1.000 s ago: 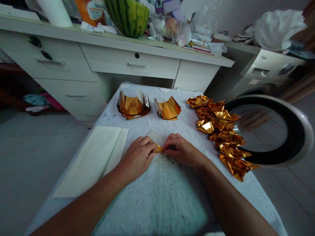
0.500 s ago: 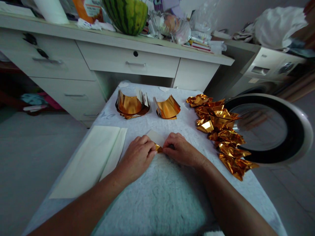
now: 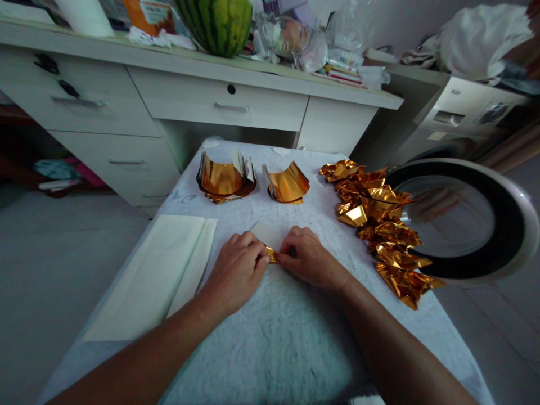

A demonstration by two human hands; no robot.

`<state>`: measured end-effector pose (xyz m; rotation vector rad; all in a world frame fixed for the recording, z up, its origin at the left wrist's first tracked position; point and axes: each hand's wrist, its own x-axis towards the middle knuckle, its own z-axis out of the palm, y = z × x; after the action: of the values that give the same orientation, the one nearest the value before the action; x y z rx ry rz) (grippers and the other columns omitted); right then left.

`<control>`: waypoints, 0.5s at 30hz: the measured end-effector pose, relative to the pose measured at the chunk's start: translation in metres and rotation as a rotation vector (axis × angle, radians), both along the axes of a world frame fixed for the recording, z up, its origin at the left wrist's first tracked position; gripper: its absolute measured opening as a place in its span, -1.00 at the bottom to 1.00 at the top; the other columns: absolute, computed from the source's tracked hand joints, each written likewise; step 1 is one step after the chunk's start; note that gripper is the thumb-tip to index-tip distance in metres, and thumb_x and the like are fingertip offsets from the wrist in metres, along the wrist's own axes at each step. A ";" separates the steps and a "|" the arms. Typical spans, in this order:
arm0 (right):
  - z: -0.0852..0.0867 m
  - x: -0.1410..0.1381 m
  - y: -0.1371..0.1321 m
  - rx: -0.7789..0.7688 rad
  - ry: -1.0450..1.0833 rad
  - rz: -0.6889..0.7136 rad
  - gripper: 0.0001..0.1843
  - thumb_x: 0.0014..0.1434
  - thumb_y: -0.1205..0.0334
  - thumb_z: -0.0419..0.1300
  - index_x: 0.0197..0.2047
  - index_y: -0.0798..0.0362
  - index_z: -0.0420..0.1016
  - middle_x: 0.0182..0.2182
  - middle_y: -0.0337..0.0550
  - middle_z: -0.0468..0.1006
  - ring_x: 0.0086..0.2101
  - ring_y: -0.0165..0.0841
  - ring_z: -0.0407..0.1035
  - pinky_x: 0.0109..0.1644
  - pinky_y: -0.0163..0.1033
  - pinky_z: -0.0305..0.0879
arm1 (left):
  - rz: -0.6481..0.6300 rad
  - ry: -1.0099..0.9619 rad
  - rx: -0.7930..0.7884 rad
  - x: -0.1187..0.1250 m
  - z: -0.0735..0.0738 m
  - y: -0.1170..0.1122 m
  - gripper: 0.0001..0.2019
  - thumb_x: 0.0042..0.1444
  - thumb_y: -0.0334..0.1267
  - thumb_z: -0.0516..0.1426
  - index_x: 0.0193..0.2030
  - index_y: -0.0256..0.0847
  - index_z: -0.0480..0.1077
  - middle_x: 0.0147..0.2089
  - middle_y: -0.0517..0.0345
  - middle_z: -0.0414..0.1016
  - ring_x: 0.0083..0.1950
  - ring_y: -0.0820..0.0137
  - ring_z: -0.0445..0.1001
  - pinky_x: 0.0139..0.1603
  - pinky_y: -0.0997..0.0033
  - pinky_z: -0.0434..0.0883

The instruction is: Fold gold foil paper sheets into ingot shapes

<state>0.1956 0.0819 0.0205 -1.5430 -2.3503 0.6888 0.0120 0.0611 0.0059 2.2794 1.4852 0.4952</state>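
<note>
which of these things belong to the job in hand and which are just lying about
Likely in the job:
gold-and-pale sheet between left hand and right hand
curved gold sheets
creased gold pieces
perhaps the pale sheets

Apparently just lying about:
watermelon
orange packet
white bundle

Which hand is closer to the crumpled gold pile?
Right. The right hand is left of the gold pile; the left hand is farther left, beyond the right hand.

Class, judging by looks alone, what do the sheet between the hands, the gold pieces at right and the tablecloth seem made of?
Sheet: probably foil-faced paper; one area glints gold, another is matte white.
Gold pieces: likely similar foil paper, glossy, sharply creased.
Tablecloth: apparently matte fabric, softly wrinkled; fibre unclear.
</note>
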 end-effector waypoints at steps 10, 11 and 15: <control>0.005 0.002 -0.001 -0.023 0.007 0.019 -0.87 0.17 0.31 0.21 -0.40 0.08 0.54 -0.33 -0.15 0.46 -0.23 -0.31 0.26 -0.09 -0.18 0.12 | 0.015 0.125 0.033 0.006 0.002 -0.002 -0.80 0.28 -0.32 0.00 -0.31 -0.20 0.42 -0.20 0.03 0.39 -0.12 0.21 0.35 -0.07 0.13 0.33; 0.005 0.002 -0.001 -0.020 -0.001 0.022 -0.86 0.18 0.32 0.19 -0.40 0.08 0.53 -0.33 -0.15 0.46 -0.23 -0.31 0.26 -0.09 -0.17 0.12 | 0.014 0.125 0.036 0.006 0.002 -0.002 -0.80 0.27 -0.33 0.01 -0.32 -0.20 0.42 -0.21 0.03 0.39 -0.12 0.20 0.35 -0.07 0.13 0.33; 0.006 0.000 -0.001 -0.009 -0.037 0.017 -0.82 0.20 0.35 0.15 -0.42 0.08 0.51 -0.34 -0.14 0.44 -0.24 -0.31 0.26 -0.09 -0.17 0.12 | 0.015 0.118 0.060 0.006 0.001 -0.002 -0.83 0.25 -0.34 0.03 -0.35 -0.19 0.39 -0.23 0.04 0.37 -0.14 0.22 0.34 -0.06 0.12 0.33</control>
<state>0.1953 0.0813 0.0263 -1.5538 -2.3934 0.6811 0.0180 0.0588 0.0069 2.3829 1.5636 0.4215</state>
